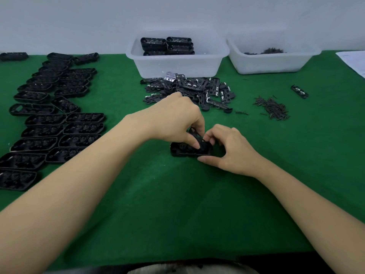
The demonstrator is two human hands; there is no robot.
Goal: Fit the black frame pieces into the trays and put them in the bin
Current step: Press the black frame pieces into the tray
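Both hands meet over a black tray (185, 151) lying on the green felt table (158, 204): the left hand (173, 119) pinches a black frame piece (199, 138) tilted into the tray, while the right hand (227, 149) grips the same piece and the tray's right end. Behind them lies the pile of loose frame pieces (189, 91), just in front of the white bin (177, 60) holding stacked filled trays (167, 46), with rows of empty trays (51, 119) spread at the left.

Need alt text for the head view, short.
Both hands, left and right, press a black frame piece into a tray on green felt. Empty trays lie left; loose frames sit before a bin holding finished trays.
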